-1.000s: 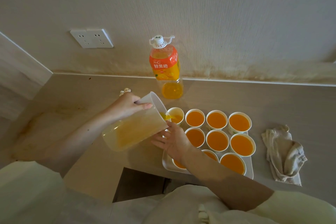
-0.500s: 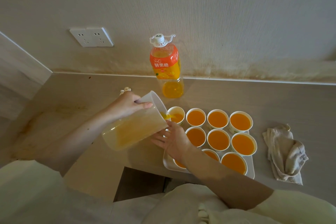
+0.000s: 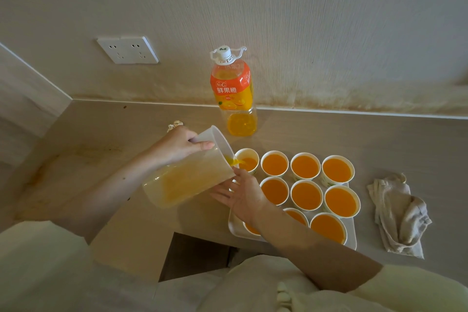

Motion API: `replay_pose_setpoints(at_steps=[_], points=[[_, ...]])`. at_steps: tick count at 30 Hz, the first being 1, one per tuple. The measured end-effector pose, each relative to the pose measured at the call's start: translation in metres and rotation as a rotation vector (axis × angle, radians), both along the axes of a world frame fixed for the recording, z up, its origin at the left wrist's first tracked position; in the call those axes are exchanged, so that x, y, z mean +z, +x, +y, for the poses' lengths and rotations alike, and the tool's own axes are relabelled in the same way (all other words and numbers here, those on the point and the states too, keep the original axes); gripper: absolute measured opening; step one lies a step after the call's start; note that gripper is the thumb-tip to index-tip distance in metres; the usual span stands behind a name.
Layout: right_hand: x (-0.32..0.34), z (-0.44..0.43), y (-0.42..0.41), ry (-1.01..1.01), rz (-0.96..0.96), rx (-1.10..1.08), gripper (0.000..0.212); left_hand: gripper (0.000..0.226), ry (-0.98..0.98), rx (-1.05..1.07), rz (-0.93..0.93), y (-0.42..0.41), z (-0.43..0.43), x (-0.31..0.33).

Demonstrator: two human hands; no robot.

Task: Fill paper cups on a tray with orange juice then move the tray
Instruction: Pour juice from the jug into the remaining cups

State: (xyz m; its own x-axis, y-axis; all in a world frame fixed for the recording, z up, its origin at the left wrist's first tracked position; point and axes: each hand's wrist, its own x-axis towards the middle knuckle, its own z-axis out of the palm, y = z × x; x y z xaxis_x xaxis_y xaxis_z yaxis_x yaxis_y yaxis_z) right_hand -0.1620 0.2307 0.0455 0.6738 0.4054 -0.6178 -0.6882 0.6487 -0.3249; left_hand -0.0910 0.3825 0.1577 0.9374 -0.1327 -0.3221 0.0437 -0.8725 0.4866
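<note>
Left hand [image 3: 177,145] is wrapped round the tilted jug [image 3: 192,180], juice running into the back-left cup [image 3: 247,161] on the tray [image 3: 352,238]. Right hand [image 3: 240,195] is loose, fingers straight, just under the jug's rim, above the tray's left side on the desk [image 3: 379,144].

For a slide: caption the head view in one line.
Left hand tips a clear pitcher, pouring orange juice into the back-left paper cup on the tray; right hand open beneath it.

The left hand [image 3: 177,145] grips a tilted clear pitcher [image 3: 188,176], pouring juice into the back-left paper cup [image 3: 247,161]. The right hand [image 3: 243,195], fingers straight, supports the pitcher's underside above the white tray [image 3: 234,229].
</note>
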Motion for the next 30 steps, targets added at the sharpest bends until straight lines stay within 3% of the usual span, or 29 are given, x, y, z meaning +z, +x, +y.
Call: replay_pose_setpoints(at_steps=[30], points=[[0.0048,-0.0023,-0.0023,0.018,-0.002,-0.005,0.031,0.058,0.027,-0.045,-0.026,0.0035,-0.0008,-0.0014]])
